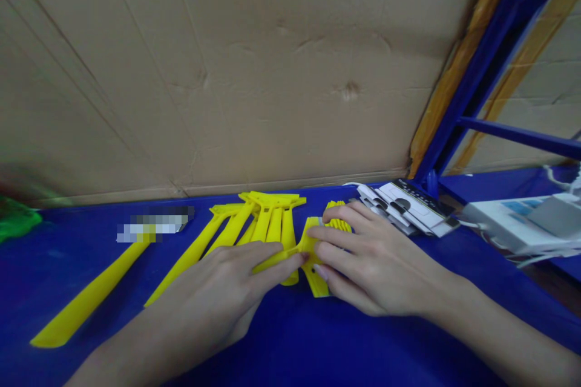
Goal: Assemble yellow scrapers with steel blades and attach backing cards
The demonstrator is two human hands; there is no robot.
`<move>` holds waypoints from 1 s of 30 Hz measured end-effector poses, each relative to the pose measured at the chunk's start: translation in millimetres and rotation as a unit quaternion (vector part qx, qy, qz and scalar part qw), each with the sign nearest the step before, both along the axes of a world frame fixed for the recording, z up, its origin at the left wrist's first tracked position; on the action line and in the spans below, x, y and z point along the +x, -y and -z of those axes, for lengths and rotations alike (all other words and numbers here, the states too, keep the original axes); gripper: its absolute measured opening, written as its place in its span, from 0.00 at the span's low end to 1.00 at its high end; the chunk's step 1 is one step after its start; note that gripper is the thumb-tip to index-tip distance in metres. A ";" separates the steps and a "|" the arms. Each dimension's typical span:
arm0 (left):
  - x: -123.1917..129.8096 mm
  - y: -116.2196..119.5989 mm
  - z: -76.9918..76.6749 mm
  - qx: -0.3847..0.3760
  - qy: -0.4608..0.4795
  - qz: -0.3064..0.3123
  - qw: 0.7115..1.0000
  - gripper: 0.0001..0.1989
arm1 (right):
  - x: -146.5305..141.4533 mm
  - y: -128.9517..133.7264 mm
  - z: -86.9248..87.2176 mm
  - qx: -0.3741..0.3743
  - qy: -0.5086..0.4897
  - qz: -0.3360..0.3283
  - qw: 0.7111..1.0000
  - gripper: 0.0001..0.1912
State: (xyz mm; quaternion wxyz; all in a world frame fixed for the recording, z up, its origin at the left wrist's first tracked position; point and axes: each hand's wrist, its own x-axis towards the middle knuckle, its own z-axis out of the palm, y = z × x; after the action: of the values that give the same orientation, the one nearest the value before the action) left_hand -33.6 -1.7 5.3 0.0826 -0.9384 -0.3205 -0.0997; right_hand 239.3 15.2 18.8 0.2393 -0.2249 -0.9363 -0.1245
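Note:
In front of me a yellow T-shaped scraper is held between both hands. My left hand is closed round its handle, fingers pointing right. My right hand grips its wide head, with the fingers bent over the front. Just behind the right fingers stands a stack of ribbed yellow pieces, partly hidden. Several more yellow scrapers lie side by side behind my left hand, heads toward the wall. Farther left lies a single scraper whose head is blurred out.
White-and-black printed cards lie in a pile at the back right. A white device with cables rests beyond the blue metal frame. Brown cardboard walls the back of the blue table. Something green is at far left.

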 end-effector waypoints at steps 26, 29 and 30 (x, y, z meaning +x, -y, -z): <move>-10.1 -9.3 -30.5 -0.085 -0.098 -0.136 0.982 0.37 | -0.5 -27.3 20.0 -0.208 -0.072 0.202 0.954 0.10; -10.1 -8.7 -31.0 -0.087 -0.094 -0.128 0.984 0.39 | -1.8 -25.8 21.1 -0.214 -0.057 0.212 0.952 0.09; -9.7 -8.9 -31.0 -0.084 -0.095 -0.119 0.985 0.40 | -2.0 -25.6 21.1 -0.214 -0.057 0.218 0.951 0.09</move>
State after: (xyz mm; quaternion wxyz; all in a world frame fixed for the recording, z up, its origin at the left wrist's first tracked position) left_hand -43.3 7.1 36.2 0.0445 -0.9022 -0.4282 0.0275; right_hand 237.3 40.7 -2.3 0.2052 -0.4759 -0.8542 0.0430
